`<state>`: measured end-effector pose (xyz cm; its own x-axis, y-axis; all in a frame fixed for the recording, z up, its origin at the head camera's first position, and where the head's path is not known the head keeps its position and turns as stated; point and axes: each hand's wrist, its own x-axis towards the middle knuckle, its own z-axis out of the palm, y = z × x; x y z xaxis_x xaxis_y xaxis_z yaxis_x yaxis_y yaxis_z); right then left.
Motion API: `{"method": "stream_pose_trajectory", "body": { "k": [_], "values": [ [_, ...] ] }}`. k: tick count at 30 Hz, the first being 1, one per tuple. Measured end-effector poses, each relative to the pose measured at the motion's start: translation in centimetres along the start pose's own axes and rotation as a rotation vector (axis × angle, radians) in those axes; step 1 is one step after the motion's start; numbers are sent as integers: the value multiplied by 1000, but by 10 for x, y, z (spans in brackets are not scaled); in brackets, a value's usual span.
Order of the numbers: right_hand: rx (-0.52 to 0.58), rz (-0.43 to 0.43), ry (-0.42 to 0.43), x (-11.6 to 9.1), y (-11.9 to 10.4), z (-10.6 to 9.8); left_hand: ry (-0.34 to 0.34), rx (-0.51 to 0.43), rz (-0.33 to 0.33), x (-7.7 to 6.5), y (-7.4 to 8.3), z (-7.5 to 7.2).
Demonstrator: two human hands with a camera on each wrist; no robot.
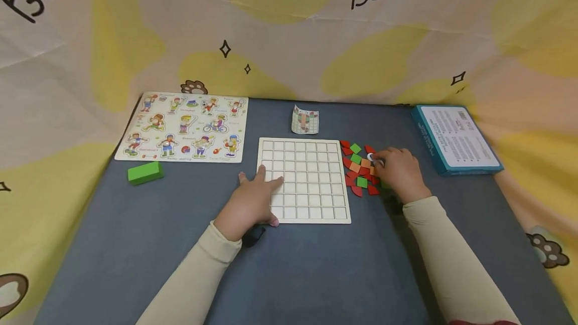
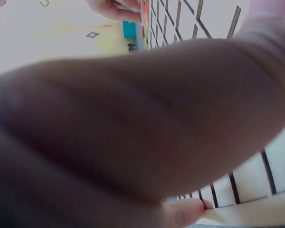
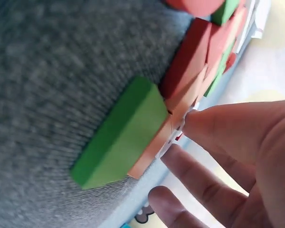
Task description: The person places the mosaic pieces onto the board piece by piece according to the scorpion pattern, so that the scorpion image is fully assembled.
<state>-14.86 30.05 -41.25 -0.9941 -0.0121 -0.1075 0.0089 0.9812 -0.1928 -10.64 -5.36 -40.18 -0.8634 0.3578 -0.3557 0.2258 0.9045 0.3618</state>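
My left hand [image 1: 252,197] lies with spread fingers on the left side of a cream grid board [image 1: 311,180], thumb at its front edge. In the left wrist view one finger [image 2: 185,211] reaches the board's border, and a blurred part of the hand covers most of the picture. My right hand [image 1: 401,173] is at the right side of a pile of small red, green and orange tiles [image 1: 355,167]. Its thumb and forefinger pinch a small white piece [image 3: 167,145] among them. A green tile [image 3: 121,135] lies close by in the right wrist view.
A picture board [image 1: 189,127] with sports figures lies at the back left, a green block [image 1: 145,173] before it. Behind the grid board stands a small curled pattern card [image 1: 305,121]. A teal box [image 1: 458,139] sits at the back right. Patterned cloth [image 1: 289,29] hangs behind the table.
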Motion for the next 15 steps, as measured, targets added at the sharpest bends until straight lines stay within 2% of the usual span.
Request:
{"method": "stream_pose_trajectory", "body": {
  "k": [7, 15],
  "values": [
    [-54, -114, 45, 10, -4, -1, 9, 10, 14, 0, -2, -1],
    [-75, -179, 28, 16, 2, -1, 4, 8, 21, -3, -1, -3]
  ]
}}
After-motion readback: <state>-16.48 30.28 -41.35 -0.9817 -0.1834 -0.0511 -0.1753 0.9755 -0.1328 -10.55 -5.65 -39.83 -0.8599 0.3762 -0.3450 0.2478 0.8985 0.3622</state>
